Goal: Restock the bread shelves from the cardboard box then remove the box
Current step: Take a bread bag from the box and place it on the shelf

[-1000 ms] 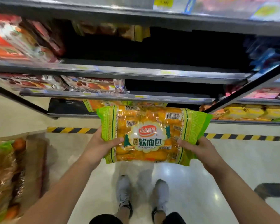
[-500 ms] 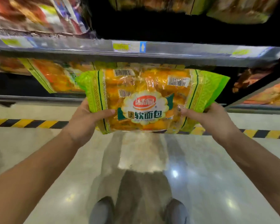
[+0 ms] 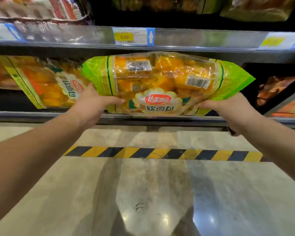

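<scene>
- A second ago the bread bag (image 3: 160,82) is low, out over the floor (image 3: 143,193), and the cardboard box shows on the left.
- Now the bag is up high and close to the shelf (image 3: 41,114). Its bottom edge is right at the front lip of the shelf, and most of the bag fills the gap under the rail with the price tag (image 3: 133,36).
- The box is out of the picture now.
- I think this means the bag is about to go in. It only needs a push to the back.
- Another bag of the same kind (image 3: 46,82) leans on the shelf, just beside it on the left.
- The left hand (image 3: 90,106) grips the bag's left end. Its thumb lies flat on the front. Its other fingers are behind the bag, so I cannot see them.
- The right hand (image 3: 228,108) grips the right end the same way, thumb on the front, other fingers hidden under the bag.
- The striped tape (image 3: 160,153) runs on the floor below.
</scene>
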`<state>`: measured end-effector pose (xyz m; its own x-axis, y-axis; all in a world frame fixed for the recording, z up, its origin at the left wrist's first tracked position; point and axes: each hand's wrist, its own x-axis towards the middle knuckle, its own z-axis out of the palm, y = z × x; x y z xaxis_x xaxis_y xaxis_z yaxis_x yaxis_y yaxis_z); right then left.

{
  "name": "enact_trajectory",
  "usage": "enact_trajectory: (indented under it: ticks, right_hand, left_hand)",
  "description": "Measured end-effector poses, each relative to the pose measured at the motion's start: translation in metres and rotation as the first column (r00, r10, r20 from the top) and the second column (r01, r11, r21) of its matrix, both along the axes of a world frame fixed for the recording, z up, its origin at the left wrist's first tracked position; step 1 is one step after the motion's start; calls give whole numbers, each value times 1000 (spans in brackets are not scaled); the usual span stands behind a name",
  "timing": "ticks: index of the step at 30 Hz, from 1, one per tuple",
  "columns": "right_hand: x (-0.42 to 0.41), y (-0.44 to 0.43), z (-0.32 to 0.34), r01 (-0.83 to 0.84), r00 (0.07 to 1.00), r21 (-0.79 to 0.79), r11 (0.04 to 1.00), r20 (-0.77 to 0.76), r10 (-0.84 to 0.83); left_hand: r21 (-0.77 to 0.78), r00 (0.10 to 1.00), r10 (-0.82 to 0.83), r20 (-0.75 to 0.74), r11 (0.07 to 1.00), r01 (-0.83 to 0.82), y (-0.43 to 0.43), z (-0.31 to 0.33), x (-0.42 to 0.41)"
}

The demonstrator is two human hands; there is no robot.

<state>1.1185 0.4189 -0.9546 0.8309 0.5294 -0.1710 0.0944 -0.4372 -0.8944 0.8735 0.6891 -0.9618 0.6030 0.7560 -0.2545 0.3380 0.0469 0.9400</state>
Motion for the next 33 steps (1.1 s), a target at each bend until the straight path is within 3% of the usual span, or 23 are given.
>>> enact_trajectory:
  ticks: [6, 14, 20, 27, 33]
  right_hand:
    - [-2, 16, -23, 83, 996, 55, 995, 32, -85]
    - [4, 25, -29, 162, 986, 168, 972, 6, -165]
    - [7, 30, -54, 99, 995, 9, 995, -21, -99]
    - [16, 44, -63, 34, 998, -66, 997, 63, -30]
    - [16, 50, -80, 118, 991, -101, 988, 70, -111]
  left_hand:
    - [-12, 984, 171, 57, 985, -170, -17, -16, 9]
    - [70, 972, 190, 136, 977, -200, -13, -23, 30]
    - [91, 987, 160, -11, 983, -159, -8, -39, 35]
    - [125, 960, 101, -261, 990, -70, -15, -43, 48]
    - [197, 954, 81, -290, 980, -24, -13, -53, 51]
